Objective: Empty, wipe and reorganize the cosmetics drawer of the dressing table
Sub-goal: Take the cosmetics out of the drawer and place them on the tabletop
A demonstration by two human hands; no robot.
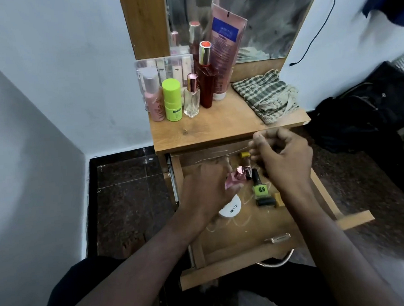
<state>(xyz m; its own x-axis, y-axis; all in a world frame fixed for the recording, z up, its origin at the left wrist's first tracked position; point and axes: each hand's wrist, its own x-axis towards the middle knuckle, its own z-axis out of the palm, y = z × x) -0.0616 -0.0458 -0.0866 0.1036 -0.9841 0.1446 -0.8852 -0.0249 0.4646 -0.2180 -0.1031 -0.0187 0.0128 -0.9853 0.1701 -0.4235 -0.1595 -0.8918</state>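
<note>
Over the open drawer [238, 242], our left hand [205, 187] grips what looks like a pink bottle [238, 175]. Our right hand [283, 153] hovers curled, holding nothing we can see, above the green nail polish [261, 191].

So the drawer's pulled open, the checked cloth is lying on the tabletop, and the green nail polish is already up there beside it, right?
Not quite. The head view shows the green nail polish lying in the open drawer, not yet moved up. The checked cloth is indeed lying on the tabletop.
</note>
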